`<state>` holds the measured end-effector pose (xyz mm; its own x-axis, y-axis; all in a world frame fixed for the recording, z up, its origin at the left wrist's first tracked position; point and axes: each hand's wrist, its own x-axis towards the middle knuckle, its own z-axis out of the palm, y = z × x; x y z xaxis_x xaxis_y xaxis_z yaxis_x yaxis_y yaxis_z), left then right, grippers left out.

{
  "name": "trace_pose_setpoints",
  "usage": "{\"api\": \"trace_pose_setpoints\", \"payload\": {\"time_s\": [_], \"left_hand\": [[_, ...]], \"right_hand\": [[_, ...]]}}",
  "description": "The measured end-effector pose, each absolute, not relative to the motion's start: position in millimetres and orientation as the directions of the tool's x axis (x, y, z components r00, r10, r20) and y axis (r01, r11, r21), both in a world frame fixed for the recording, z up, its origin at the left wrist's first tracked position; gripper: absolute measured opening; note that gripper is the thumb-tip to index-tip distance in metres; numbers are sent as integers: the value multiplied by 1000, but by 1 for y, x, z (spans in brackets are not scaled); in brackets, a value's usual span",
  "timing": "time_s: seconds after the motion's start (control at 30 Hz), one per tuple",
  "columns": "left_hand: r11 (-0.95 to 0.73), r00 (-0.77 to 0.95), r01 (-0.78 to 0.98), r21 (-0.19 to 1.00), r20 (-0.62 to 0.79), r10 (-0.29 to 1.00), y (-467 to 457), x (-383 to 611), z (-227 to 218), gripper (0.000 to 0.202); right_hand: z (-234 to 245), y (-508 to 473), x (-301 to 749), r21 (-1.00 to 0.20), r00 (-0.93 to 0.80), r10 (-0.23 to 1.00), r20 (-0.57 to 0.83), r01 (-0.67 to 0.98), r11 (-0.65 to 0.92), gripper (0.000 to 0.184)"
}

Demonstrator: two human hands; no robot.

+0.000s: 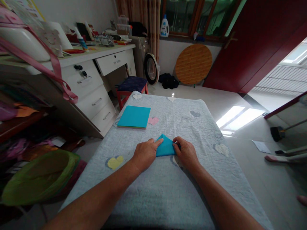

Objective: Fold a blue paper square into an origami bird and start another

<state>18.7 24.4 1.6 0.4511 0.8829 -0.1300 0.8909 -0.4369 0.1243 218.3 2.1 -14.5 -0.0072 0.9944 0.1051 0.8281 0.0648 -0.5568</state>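
A piece of blue paper (166,148), folded into a triangle with its point facing away from me, lies on the cloth-covered table (153,191). My left hand (145,153) presses on its left side, with the index finger and thumb reaching over the paper. At the right corner, my right hand (187,152) pinches the paper's edge between thumb and fingers. Farther back on the left sits a flat stack of square blue paper (134,117), apart from both hands.
Beyond the table's far left corner is a red stool (132,84) with a dark cushion. A white desk (96,86) with drawers runs along the left. A green-lined bin (40,175) stands at lower left. Someone's foot (275,158) shows on the floor at right.
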Motion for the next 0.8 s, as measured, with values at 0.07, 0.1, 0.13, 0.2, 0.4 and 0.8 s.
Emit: {"api": "trace_pose_setpoints", "payload": {"time_s": [0.07,0.1,0.13,0.2,0.4,0.8], "left_hand": [[-434,448,893,120,-136,884,25,20,1,51],[-431,445,894,121,-137,885,25,20,1,50],[-429,443,895,123,-137,886,26,20,1,49],[-424,439,897,127,-136,888,26,21,0,49],[-431,446,893,130,-123,887,28,21,-2,51],[-421,435,899,125,-131,891,28,23,1,50]], "right_hand": [[-15,2,219,-563,-9,994,109,823,69,18],[-14,2,219,-564,-8,994,109,823,69,18],[-14,2,219,-563,-8,994,105,824,67,18],[-14,2,219,-556,-4,995,98,829,58,18],[-15,3,219,-548,4,997,79,835,40,18],[-15,3,218,-545,19,997,78,838,27,17]]}}
